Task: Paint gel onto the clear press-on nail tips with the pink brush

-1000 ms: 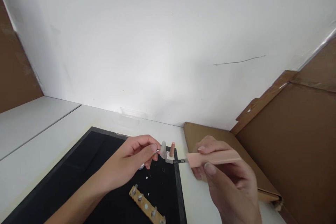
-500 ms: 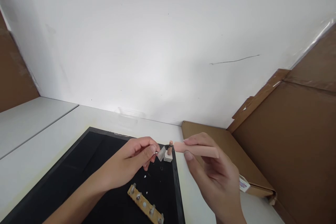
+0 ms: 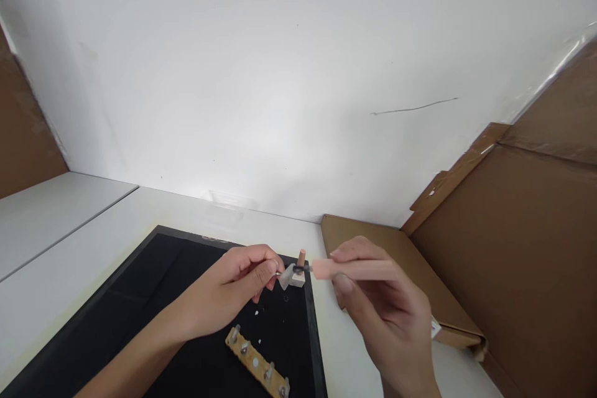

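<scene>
Pinched between the thumb and fingers of my left hand (image 3: pixel 254 273) is a thin metal stem. A translucent false nail tip (image 3: pixel 286 276) sits at the stem's far end. My right hand (image 3: pixel 385 305) grips a nail polish brush (image 3: pixel 357 270) by its long pink handle, fingers closed around it. The brush's dark tip points left and appears to touch the nail tip's edge. Just behind stands a small white block (image 3: pixel 297 280) with a pink peg (image 3: pixel 301 257) rising above it; the brush partly covers them. Below lies a yellowish strip (image 3: pixel 256 364) bearing several clear nail tips on short stands.
A black mat (image 3: pixel 200 360) lies under my hands on the white table (image 3: pixel 177 211), with small white bits on it. A flat cardboard box (image 3: pixel 396 249) rests at the right, by a tall cardboard panel (image 3: pixel 536 230). A white wall (image 3: pixel 280 74) rises behind.
The brush has shifted slightly right and its dark tip now shows at the nail tip. My right hand has moved slightly right; the left has hardly moved.
</scene>
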Available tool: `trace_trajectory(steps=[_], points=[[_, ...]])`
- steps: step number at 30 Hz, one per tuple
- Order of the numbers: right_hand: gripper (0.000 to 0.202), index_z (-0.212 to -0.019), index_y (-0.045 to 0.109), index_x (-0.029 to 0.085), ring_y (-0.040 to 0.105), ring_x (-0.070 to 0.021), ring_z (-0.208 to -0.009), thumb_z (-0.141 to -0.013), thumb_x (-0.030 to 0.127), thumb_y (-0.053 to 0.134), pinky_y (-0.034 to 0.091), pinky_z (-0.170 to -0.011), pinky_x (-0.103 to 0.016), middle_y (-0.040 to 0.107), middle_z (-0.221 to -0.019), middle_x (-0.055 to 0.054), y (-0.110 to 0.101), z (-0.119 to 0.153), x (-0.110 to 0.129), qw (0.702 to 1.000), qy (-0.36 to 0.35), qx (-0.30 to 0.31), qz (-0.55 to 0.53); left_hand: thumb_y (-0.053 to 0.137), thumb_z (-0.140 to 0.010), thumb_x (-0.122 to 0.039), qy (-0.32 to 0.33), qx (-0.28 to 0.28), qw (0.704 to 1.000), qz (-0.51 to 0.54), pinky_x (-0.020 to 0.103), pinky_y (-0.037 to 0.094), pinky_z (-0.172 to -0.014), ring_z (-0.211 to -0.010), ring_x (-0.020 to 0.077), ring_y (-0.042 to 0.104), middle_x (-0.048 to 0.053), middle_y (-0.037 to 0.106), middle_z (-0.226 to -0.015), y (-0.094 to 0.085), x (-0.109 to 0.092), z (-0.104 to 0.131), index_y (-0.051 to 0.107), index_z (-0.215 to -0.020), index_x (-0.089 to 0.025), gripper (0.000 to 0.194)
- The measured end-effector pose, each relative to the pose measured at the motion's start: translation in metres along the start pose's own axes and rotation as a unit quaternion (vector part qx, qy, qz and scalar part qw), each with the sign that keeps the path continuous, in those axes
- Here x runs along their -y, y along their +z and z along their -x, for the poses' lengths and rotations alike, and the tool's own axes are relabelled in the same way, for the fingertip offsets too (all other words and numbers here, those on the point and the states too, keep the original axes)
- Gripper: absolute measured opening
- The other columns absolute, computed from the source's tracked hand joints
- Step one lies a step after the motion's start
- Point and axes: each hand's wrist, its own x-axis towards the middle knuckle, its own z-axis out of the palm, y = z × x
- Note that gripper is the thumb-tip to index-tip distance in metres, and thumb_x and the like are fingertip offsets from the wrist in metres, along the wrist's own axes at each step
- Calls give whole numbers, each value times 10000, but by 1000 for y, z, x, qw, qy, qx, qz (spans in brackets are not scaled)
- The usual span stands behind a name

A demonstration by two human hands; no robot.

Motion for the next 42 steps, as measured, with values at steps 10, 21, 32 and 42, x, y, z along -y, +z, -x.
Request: trace_trajectory(steps=[10,21,32,42], points=[[155,-806,677,258,578,-137,-673,-833,121,609,467,-516,-232,648,-852,-25,-1,1,-9,997,76,-14,-9,421,-947,-375,5,-1,1000,-1,235,363,-626,-643,110,443,-27,495,-713,0,0,1,550,-765,-176,298],[126,-830,667,257,556,-115,-500,-801,378,684,463,-420,-206,599,-594,18,4,-6,-10,921,241,-33,-305,624,-855,-308,73,-91,987,108,194,405,-641,-678,94,500,-13,619,-791,1,-2,5,677,-835,-215,109],[117,-960,603,303,578,-97,-647,-855,334,646,461,-519,-172,684,-795,2,7,-2,-12,908,268,62,-317,686,-807,-221,127,-157,973,112,209,431,-632,-684,112,535,-5,631,-738,3,-4,8,711,-799,-219,27],[112,-952,615,297,595,-97,-691,-848,287,656,480,-526,-155,612,-799,10,9,0,-16,919,255,94,-286,719,-774,-169,148,-143,970,127,231,439,-656,-686,112,544,-15,626,-736,4,-4,11,721,-800,-221,58]])
